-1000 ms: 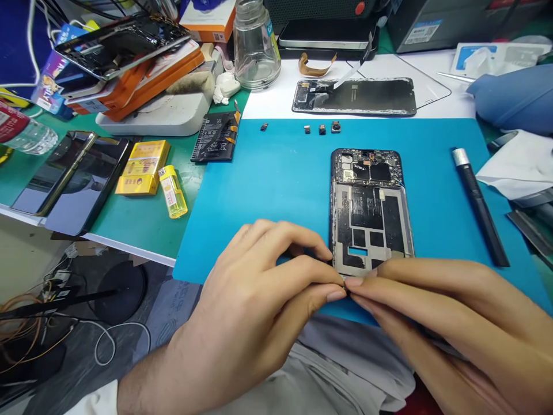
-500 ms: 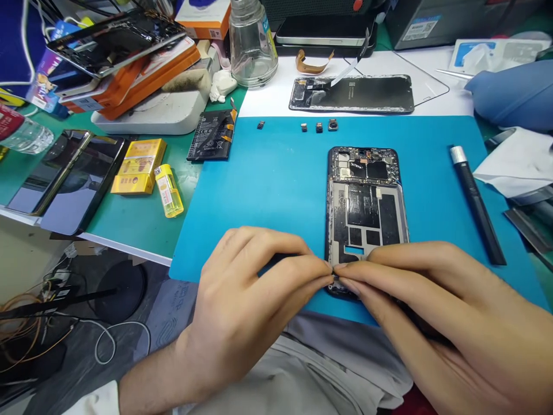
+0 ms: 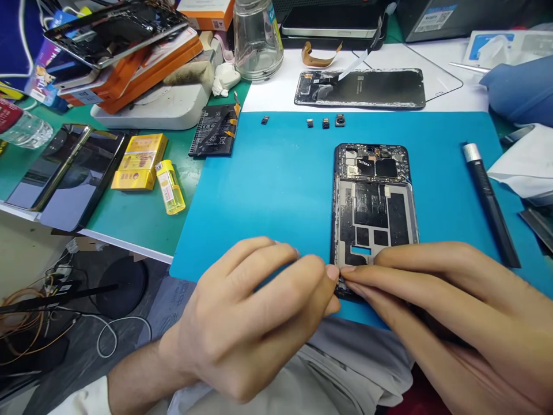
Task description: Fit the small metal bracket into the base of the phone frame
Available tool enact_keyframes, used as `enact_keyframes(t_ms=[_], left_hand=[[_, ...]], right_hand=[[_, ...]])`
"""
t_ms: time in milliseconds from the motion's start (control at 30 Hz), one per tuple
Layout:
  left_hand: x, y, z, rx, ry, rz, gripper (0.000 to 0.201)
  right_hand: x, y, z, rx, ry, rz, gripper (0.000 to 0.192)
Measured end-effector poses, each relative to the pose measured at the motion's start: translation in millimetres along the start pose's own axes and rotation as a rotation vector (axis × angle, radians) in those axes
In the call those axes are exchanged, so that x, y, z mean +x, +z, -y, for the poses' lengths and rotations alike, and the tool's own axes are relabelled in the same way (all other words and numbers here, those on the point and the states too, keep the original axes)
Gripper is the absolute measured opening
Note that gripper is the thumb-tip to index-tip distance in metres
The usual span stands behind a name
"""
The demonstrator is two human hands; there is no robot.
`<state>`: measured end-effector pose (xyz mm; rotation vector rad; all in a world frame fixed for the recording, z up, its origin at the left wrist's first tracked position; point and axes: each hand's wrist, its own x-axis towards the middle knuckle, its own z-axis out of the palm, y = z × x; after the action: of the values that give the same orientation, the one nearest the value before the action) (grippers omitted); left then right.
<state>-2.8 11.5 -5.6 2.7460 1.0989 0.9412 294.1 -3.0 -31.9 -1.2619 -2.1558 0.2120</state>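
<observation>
An opened phone frame [image 3: 348, 225], its circuit board showing at the top, lies on the blue mat [image 3: 259, 178]. My left hand [image 3: 263, 311] is closed at the phone's lower left corner, thumb and finger pressed together. From the other side, my right hand [image 3: 449, 305] comes in with its fingertips pinched at the same corner. Whatever sits between either set of fingertips is too small and too covered to make out. The fingers hide the phone's bottom end.
Several tiny camera modules [image 3: 340, 120] line the mat's far side, near a phone battery [image 3: 213, 130]. Behind lies a detached screen panel [image 3: 384, 89]. A black pen-like tool [image 3: 492, 207] rests at right; a yellow lighter [image 3: 170, 187] and cigarette box [image 3: 140, 161] lie at left.
My left hand's fingers have curled further in and its wrist has turned at the phone's lower corner. My right hand keeps its pinch there. The whole view has shifted slightly.
</observation>
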Motion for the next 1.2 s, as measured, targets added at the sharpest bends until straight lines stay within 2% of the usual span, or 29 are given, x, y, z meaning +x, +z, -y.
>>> enact_keyframes(t_ms=[133,267,367,567,733,1033,1200], left_hand=[[5,-10.4,9,0.019,0.089,0.007,0.013],[4,-14.4,18,0.003,0.148,0.071,0.021],[-4,-13.4,20,0.043,0.159,0.115,0.031],[-14,-7.7,18,0.046,0.156,0.079,0.038],[-16,-7.4,18,-0.042,0.127,0.072,0.033],[-11,-15.5,24,-0.078,0.194,0.166,0.032],[-3,-26.0,26,-0.052,0.239,0.219,0.045]], right_hand=[[-35,1,-24,0.016,0.026,0.037,0.043],[-59,3,-50,0.027,0.034,0.054,0.047],[-56,5,-56,0.029,0.034,0.056,0.047],[-50,4,-58,0.024,0.034,0.068,0.046],[-50,-2,-59,0.026,0.031,0.082,0.046],[-44,-17,-58,0.022,0.042,0.083,0.045],[-41,-30,-53,0.025,0.057,0.081,0.042]])
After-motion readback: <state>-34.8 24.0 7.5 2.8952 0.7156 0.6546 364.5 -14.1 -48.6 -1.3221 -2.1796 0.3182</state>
